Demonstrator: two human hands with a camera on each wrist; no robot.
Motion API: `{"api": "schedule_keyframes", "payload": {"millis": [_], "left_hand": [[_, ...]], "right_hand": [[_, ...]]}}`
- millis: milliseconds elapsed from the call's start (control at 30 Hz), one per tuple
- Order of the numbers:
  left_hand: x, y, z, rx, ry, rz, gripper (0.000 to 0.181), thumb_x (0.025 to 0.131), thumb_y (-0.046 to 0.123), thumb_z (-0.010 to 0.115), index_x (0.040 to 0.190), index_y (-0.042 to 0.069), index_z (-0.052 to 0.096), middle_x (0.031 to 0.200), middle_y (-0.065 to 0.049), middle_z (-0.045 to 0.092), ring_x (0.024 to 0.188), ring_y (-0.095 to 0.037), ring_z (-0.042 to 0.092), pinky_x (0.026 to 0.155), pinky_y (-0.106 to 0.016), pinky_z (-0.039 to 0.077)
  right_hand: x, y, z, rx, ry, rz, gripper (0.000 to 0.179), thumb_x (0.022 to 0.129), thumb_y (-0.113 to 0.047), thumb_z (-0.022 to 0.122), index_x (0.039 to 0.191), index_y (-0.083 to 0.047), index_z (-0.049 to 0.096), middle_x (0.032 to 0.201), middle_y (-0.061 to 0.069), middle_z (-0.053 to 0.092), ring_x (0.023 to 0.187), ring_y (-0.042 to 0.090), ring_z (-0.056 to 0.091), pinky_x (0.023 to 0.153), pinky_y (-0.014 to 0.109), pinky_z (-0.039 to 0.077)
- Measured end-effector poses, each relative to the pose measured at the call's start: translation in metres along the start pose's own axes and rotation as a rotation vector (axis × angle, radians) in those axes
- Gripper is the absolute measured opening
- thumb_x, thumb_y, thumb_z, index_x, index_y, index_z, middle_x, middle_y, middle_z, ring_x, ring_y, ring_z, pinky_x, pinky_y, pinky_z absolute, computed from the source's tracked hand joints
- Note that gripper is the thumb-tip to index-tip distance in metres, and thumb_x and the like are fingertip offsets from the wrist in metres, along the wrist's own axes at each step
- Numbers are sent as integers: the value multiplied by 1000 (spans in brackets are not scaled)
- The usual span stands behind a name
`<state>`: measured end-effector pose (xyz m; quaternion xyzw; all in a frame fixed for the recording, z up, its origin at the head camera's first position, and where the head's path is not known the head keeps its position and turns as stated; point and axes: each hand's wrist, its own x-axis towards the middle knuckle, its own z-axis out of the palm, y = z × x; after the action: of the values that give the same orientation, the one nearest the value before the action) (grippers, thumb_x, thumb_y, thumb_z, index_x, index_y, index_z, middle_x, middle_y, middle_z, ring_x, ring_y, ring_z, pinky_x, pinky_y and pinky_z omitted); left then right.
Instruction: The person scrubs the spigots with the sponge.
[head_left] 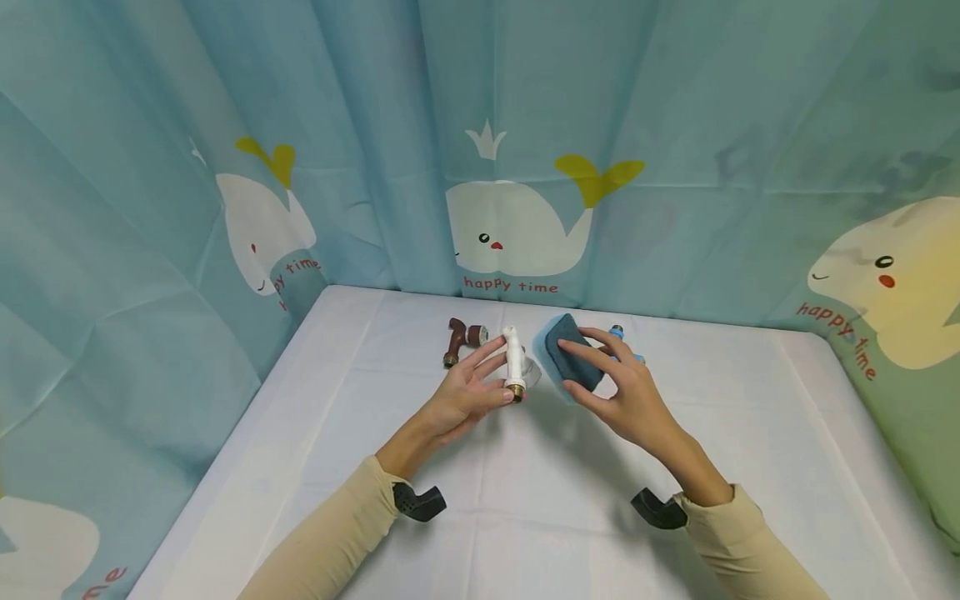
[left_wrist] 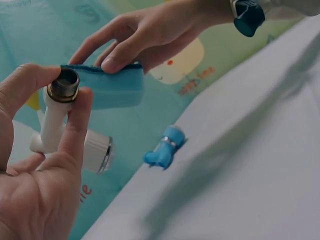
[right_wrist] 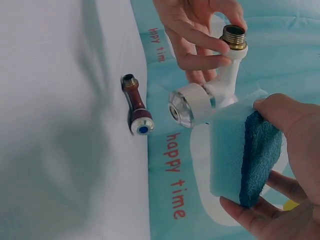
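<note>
My left hand (head_left: 467, 398) holds a white faucet (head_left: 514, 360) up above the table. Thumb and fingertips pinch it near the brass threaded end (left_wrist: 65, 86). Its clear-capped knob (right_wrist: 187, 106) sticks out to the side. In my right hand (head_left: 636, 398) is a two-layer sponge (head_left: 579, 367), light blue with a darker blue scouring side. Fingers and thumb grip it by the dark layer (right_wrist: 260, 157). The light face is turned toward the faucet and overlaps its lower end in the right wrist view.
On the white-covered table (head_left: 420, 533) lie a brown faucet (head_left: 455, 340), behind my left hand, and a blue faucet (left_wrist: 166, 148), partly hidden behind my right hand. A blue curtain (head_left: 375, 125) with whale prints hangs along the table's back edge and sides.
</note>
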<state>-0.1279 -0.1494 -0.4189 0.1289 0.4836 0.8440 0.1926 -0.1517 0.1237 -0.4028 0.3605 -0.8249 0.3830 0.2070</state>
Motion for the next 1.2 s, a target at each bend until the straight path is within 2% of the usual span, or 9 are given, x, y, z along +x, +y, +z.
{"api": "schedule_keyframes", "payload": {"millis": [167,267,400,467,533,600,733,1067,1200], "left_hand": [[1,-1,4,-4,7,6,96,86,-25,59,165,13,19,164,-21,23,136,-40,49,96,-37,57],[3,-1,5,84,31,29,99,83,-25,65,164,13,24,160,-23,31,123,-31,60,92,-37,59],[3,2,5,465,108,105,93,81,-5,83,160,15,37,150,-14,52,110,-19,63,91,-31,55],[3,3,4,666,139,150,92,79,6,88,158,16,42,146,-10,58,117,-19,60,97,-37,51],[2,5,3,765,141,186,92,78,10,90,157,14,43,144,-8,60,127,-21,55,106,-42,47],[2,6,4,766,121,205,92,78,8,90,157,12,43,144,-10,59,135,-26,52,113,-47,42],[2,7,5,713,95,202,94,77,5,90,157,8,41,143,-14,57,133,-30,54,111,-46,45],[1,11,5,715,95,220,93,77,9,91,156,8,43,140,-14,60,130,-30,56,108,-45,48],[2,12,6,649,99,229,93,77,11,92,156,5,42,140,-16,59,130,-31,55,109,-48,47]], "right_hand": [[0,1,0,0,-6,4,57,81,-8,87,135,-16,69,144,16,55,106,29,66,74,47,54],[1,0,0,2,-17,3,57,82,-9,86,135,-17,69,145,15,55,107,28,66,75,46,56],[4,-5,0,35,-50,-9,59,82,-10,87,137,-19,68,146,12,54,111,25,66,82,41,58],[6,-10,0,58,-79,-21,60,82,-12,87,138,-20,67,146,11,54,112,24,65,85,37,58],[6,-14,1,74,-105,-41,61,81,-12,88,139,-20,67,146,11,54,113,24,64,84,36,58],[5,-15,5,79,-126,-60,62,82,-12,87,139,-20,66,147,12,53,113,25,63,79,37,59],[5,-12,10,39,-120,-50,61,82,-11,87,138,-19,66,146,15,53,110,27,63,73,41,58],[7,-12,12,86,-134,17,60,85,-11,85,140,-20,65,146,12,54,119,30,63,84,46,60],[4,-13,14,238,-131,84,59,87,-6,83,141,-17,64,147,10,53,125,28,59,89,42,60]]}}
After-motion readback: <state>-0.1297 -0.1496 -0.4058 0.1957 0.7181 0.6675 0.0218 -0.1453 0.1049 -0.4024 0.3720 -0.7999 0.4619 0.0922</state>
